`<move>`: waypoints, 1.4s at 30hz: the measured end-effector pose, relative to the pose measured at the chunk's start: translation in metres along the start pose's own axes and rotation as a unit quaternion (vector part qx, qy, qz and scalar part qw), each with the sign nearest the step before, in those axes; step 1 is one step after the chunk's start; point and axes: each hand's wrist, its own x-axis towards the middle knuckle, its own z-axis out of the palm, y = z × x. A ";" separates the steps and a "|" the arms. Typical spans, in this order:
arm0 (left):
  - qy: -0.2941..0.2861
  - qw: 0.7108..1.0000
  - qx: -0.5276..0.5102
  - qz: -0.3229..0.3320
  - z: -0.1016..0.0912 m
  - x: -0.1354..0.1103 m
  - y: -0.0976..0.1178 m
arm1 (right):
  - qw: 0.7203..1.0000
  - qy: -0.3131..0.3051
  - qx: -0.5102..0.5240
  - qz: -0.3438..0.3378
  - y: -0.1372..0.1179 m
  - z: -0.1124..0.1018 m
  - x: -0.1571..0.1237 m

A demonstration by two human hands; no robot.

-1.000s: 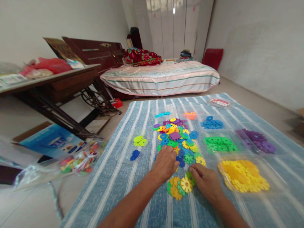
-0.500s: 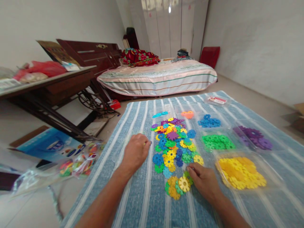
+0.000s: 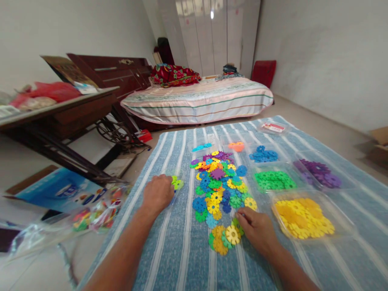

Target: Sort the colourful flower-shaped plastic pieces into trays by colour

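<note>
My left hand [image 3: 158, 193] is closed, knuckles up, over a clear tray at the left of the table. Yellow-green snowflake discs [image 3: 177, 183] lie in that tray, and a bit of dark blue shows under the fingers; whatever they hold is hidden. My right hand [image 3: 257, 227] has thumb and finger pinched together at the near right of a mixed pile of snowflake discs [image 3: 216, 186]. What sits in that pinch is too small to tell. Just left of it lies a small cluster with a pale yellow disc [image 3: 233, 235].
Clear trays hold yellow discs [image 3: 303, 218], green discs [image 3: 274, 180], purple discs [image 3: 318, 171], blue discs [image 3: 263, 155], orange discs [image 3: 236, 146] and light blue discs [image 3: 202, 147]. A lidded box [image 3: 273, 127] stands at the far edge of the striped cloth [image 3: 165, 250]. A bed [image 3: 197, 101] is beyond.
My left hand has moved left and slightly toward me, away from the pile, uncovering the yellow-green discs. My right hand stays at nearly the same spot. The view has shifted slightly.
</note>
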 end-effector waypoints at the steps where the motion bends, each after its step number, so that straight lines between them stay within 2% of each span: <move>1: 0.031 0.999 -0.018 0.018 -0.002 0.000 0.006 | 1.000 0.000 0.000 0.001 0.000 0.000 0.000; 4: 0.072 0.983 -0.116 0.126 -0.002 0.000 0.033 | 1.000 0.003 -0.002 0.001 0.000 0.001 0.001; 7: 0.060 0.955 -0.162 0.239 0.004 0.000 0.069 | 1.000 0.005 -0.001 -0.001 0.000 0.001 0.002; 9: 0.043 0.947 -0.158 0.276 0.007 -0.001 0.093 | 1.000 0.001 0.001 0.000 0.000 0.001 0.002; 13: 0.021 0.951 -0.118 0.284 0.012 0.001 0.124 | 1.000 -0.011 0.002 0.004 -0.001 -0.001 0.002; 19: 0.026 0.951 -0.122 0.282 0.016 0.000 0.130 | 1.000 -0.012 -0.007 0.004 0.000 0.000 0.001; 22: 0.011 0.946 -0.162 0.280 0.013 -0.004 0.120 | 1.000 -0.013 -0.009 0.005 0.001 0.001 0.000; 24: -0.001 0.940 -0.206 0.272 0.007 -0.005 0.102 | 1.000 -0.015 -0.006 0.006 0.001 0.001 -0.001; 28: 0.002 0.940 -0.274 0.203 -0.007 0.000 0.039 | 1.000 -0.025 -0.005 0.005 0.000 -0.001 -0.002; 31: -0.010 0.968 -0.232 0.098 -0.007 0.006 -0.010 | 0.999 -0.034 -0.017 0.005 0.001 -0.001 -0.001; 33: -0.060 0.978 -0.187 0.075 0.000 0.010 -0.031 | 0.999 -0.038 -0.024 0.003 0.001 -0.001 -0.001; 37: -0.156 0.979 -0.110 0.069 0.018 0.015 -0.045 | 0.999 -0.036 -0.028 0.004 0.001 -0.001 -0.002; 39: -0.159 0.982 -0.089 0.055 0.024 0.016 -0.043 | 0.999 -0.033 -0.029 0.007 0.001 -0.001 -0.003; 42: -0.127 0.989 -0.072 0.028 0.025 0.020 -0.037 | 0.999 -0.033 -0.033 0.006 0.001 0.000 -0.004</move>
